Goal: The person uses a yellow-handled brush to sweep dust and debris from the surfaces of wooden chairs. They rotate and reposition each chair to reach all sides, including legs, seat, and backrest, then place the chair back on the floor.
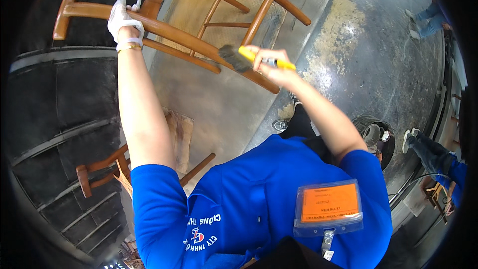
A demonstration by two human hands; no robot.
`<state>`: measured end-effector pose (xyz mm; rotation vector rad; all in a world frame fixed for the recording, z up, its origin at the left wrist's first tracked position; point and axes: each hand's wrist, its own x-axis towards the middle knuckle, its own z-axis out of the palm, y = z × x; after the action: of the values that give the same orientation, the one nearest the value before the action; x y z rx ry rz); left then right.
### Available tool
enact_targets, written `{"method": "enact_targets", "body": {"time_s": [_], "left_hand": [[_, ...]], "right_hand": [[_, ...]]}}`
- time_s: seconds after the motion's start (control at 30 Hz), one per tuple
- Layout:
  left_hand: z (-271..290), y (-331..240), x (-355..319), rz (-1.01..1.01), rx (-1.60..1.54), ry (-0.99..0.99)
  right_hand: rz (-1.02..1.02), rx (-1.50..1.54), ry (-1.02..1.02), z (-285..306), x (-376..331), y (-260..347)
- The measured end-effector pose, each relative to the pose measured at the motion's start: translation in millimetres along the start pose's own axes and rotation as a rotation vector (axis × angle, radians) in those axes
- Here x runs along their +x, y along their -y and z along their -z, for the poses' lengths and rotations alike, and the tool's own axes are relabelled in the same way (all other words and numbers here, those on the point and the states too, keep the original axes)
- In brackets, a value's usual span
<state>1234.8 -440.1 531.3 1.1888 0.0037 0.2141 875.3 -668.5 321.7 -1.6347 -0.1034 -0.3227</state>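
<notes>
A brown wooden chair (174, 32) lies tipped over at the upper middle, its legs and rungs pointing to the right. My left hand (122, 22), in a white glove, is wrapped round one of its long rails near the left end. Bare and bent at the fingers, my right hand (275, 65) grips the yellow handle of a brush (247, 54). The dark bristles of this brush lie against the same rail, towards its right end, and look slightly blurred.
Under the chair is a grey surface (219, 99) with a tan sheet (181, 7) on it. Another wooden chair (102, 164) stands at lower left, near dark panels (55, 89). A dark bucket (386, 142) is on the floor to my right. Other people (433, 157) are at the far right.
</notes>
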Motion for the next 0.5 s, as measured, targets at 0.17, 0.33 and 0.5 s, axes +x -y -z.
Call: {"method": "enact_targets", "body": {"time_s": [0.17,0.33,0.5], "left_hand": [[-13.4,0.4,-14.5,-0.016,0.009,0.022],[-26.6,0.1,-25.0,-0.005,-0.003,-0.011],[-31.3,-1.4,-33.3,-0.035,0.076,0.022]], "right_hand": [[0.176,-0.648,-0.367,83.4,79.6,-2.2],[0.299,-0.578,0.284,66.7,71.3,-9.9],[-0.061,-0.063,-0.149,110.0,113.0,-3.8]]}}
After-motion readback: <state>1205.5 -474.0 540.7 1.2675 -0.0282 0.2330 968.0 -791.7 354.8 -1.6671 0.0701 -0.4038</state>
